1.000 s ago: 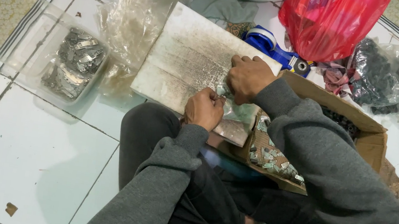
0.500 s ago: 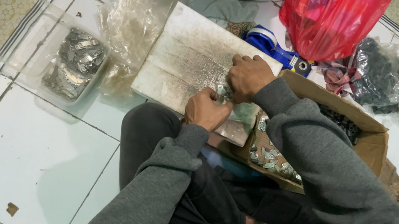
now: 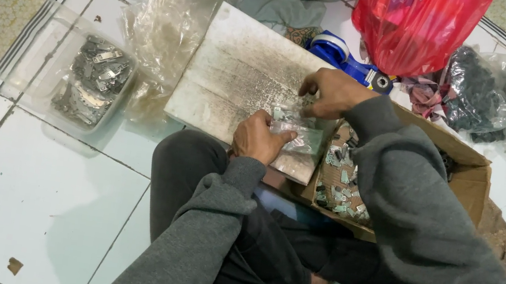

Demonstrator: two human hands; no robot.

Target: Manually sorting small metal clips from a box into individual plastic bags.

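Both hands, left hand (image 3: 258, 137) and right hand (image 3: 329, 93), pinch a small clear bag (image 3: 298, 136) of metal clips over the board (image 3: 236, 77), with loose clips (image 3: 339, 177) left in the box (image 3: 467, 171).

Both arms, sleeved in grey, are reaching forward from the lap with elbows bent. The left hand (image 3: 257, 139) is lying knuckles-up, its fingers curling closed in a pinch. The right hand (image 3: 331, 93) is sitting just beyond it, wrist bent inward, fingertips drawn together and pointing down toward the left hand.
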